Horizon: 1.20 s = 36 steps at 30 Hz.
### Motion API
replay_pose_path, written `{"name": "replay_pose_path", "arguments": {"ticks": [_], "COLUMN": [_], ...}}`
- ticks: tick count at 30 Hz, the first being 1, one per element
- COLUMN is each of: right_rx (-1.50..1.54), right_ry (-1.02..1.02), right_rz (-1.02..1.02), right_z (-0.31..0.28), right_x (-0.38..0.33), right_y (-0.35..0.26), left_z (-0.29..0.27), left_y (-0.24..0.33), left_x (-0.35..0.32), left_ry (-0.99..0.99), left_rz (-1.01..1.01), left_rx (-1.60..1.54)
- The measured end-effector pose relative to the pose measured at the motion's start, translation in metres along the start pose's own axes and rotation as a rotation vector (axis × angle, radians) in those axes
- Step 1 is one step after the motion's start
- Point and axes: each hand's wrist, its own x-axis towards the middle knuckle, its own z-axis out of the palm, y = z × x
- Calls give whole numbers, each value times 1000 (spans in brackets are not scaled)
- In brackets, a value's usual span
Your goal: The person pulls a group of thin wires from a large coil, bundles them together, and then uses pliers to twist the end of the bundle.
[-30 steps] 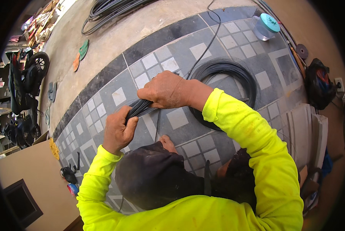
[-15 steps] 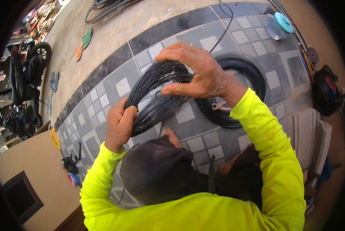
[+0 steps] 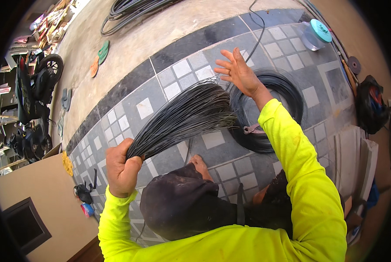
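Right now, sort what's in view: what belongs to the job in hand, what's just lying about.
Apparently in the job:
- wires, gripped by left hand
- right hand, open near them
- coil
- pinkish tool, probably

Likely just lying about:
- tub
- sandals
- motorbike
- disc
- bag

The left fingers hide one end of the wire bundle.

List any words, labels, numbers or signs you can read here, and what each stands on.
None can be read.
Blue-pink container: any print is too small.
Disc: too small to tell.
Wire in the left hand, and coil: no lettering shows.
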Motion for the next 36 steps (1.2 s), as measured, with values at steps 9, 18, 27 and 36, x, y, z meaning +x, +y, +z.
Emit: {"name": "replay_pose_path", "arguments": {"ticks": [9,18,27,36], "right_rx": [-551,-586,-1168,-1184], "right_ry": [-500,-432,-225,-410], "right_rz": [-259,-449,132,-177], "right_z": [42,-4,-52,17], "right_x": [-40,-49,-62,-67], "right_y": [-82,-135,-127,-22], "left_z": [6,7,-5,-77], "left_y": [-11,-10,-39,-37], "left_x": [-2,5,11,12], "left_ry": [-17,116,200,342], "left_rz": [-122,-169,-53,96], "left_rx": [-162,-240,-419,-414]}}
